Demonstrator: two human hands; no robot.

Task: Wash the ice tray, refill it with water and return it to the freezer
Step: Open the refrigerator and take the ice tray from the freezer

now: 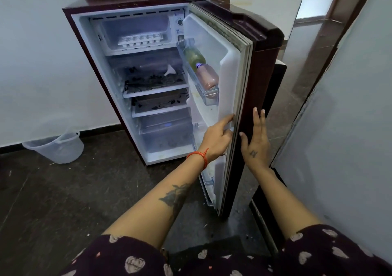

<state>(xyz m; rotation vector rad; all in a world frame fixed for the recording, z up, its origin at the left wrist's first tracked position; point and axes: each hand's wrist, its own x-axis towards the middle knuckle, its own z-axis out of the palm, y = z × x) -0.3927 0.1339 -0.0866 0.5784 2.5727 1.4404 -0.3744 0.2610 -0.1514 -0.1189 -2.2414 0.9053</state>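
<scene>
The fridge door [231,89] is touched by both hands: left hand [216,140] fingers loosely curled on its inner edge, right hand [254,142] fingers straight and together, flat on its outside.

Dim, soft light; wide-angle edge bending

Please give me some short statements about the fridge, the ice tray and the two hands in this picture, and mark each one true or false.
1. The fridge door stands open. True.
2. The ice tray is in the right hand. False: it lies in the freezer compartment at the top.
3. The left hand touches the inner edge of the door. True.
4. The right hand grips a bottle. False: it lies flat on the door's outer side, fingers straight.
5. A clear plastic bucket stands on the floor, left of the fridge. True.
</scene>
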